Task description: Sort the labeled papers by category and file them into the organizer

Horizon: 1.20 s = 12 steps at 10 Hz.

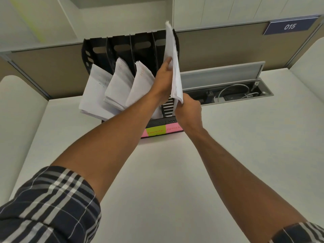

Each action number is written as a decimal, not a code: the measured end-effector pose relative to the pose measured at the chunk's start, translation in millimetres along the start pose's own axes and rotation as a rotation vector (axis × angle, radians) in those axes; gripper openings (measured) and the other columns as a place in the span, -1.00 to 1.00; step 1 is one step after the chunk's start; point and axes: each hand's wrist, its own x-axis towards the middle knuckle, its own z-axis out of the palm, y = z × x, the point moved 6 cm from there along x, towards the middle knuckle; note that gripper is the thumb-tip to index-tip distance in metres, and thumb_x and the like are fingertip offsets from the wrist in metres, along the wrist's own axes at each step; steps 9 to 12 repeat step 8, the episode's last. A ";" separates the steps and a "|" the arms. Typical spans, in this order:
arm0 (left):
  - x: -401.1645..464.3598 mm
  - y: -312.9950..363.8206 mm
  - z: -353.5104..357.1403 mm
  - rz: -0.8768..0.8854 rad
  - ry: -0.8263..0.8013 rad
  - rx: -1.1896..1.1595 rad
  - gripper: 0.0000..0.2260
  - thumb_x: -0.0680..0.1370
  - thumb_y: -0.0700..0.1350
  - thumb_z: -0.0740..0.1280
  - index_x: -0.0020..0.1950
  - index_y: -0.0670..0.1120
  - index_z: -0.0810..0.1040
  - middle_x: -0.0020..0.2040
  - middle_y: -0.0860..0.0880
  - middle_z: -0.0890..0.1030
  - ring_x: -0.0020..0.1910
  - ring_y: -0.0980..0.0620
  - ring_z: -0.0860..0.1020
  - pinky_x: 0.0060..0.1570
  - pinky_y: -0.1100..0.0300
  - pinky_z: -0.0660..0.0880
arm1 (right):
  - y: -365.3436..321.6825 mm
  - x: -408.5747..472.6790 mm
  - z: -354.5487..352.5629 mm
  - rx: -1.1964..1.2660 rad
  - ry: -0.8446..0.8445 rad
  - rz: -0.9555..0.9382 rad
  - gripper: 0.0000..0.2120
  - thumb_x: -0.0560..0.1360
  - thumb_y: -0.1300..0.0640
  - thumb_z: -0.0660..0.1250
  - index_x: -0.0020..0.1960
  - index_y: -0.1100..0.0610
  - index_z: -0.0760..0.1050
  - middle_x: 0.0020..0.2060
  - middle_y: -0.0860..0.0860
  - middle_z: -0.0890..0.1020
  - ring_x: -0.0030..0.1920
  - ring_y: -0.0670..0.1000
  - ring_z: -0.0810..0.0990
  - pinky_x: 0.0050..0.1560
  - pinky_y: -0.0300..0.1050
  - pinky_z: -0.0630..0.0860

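Observation:
A black slotted organizer (122, 48) stands at the back of the white desk (175, 172). Three of its slots hold white paper stacks (98, 88) that lean forward and to the left. Both hands hold an upright paper stack (172, 55) over the rightmost slot: my left hand (162, 79) grips its left face, my right hand (188, 111) grips its lower near corner. Pink and yellow sticky labels (157, 131) with handwriting sit on the organizer's front base; my left arm hides part of them.
An open cable tray (233, 95) with a raised lid and white cords is sunk in the desk right of the organizer. A brown partition (228, 46) runs behind, with a blue "015" sign (290, 26). Curved white dividers flank the desk on both sides.

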 end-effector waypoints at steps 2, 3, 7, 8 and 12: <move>-15.3 -20.6 -10.2 -0.054 0.074 -0.023 -0.60 0.69 0.03 0.15 0.47 -0.13 0.42 -0.08 -0.01 0.58 -0.14 0.08 0.58 -0.29 0.29 0.56 | 5.5 12.2 26.1 -0.065 -0.143 0.017 -0.83 0.57 0.17 0.23 -0.04 0.24 0.55 -0.14 0.17 0.68 -0.19 0.19 0.61 -0.20 -0.04 0.53; -27.3 -28.8 -14.9 -0.055 0.081 -0.011 -0.64 0.70 0.03 0.12 0.44 -0.06 0.46 0.10 -0.06 0.62 0.05 -0.02 0.60 -0.11 0.17 0.64 | 8.3 15.6 35.3 -0.186 -0.228 0.016 -0.83 0.57 0.17 0.22 -0.03 0.23 0.55 -0.12 0.17 0.69 -0.16 0.20 0.63 -0.14 0.02 0.59; -144.4 -99.2 -38.3 0.183 0.229 0.648 -0.61 0.66 -0.22 0.17 0.50 -0.16 0.40 0.44 -0.12 0.51 0.39 -0.09 0.49 0.35 0.27 0.34 | -8.9 -33.0 -25.0 0.062 -0.120 0.090 -0.68 0.56 0.16 0.33 0.31 0.13 0.50 0.18 0.06 0.66 0.00 -0.05 0.54 -0.03 -0.18 0.42; -230.0 -175.5 -40.3 0.217 0.142 0.954 -0.56 0.69 -0.07 0.03 0.49 -0.22 0.40 0.58 -0.11 0.19 0.53 -0.24 0.32 0.55 0.13 0.01 | -30.2 -70.6 -83.2 0.436 -0.085 0.088 -0.64 0.55 0.12 0.38 0.33 0.07 0.54 0.25 0.00 0.63 0.15 -0.11 0.58 0.17 -0.06 0.53; -230.0 -175.5 -40.3 0.217 0.142 0.954 -0.56 0.69 -0.07 0.03 0.49 -0.22 0.40 0.58 -0.11 0.19 0.53 -0.24 0.32 0.55 0.13 0.01 | -30.2 -70.6 -83.2 0.436 -0.085 0.088 -0.64 0.55 0.12 0.38 0.33 0.07 0.54 0.25 0.00 0.63 0.15 -0.11 0.58 0.17 -0.06 0.53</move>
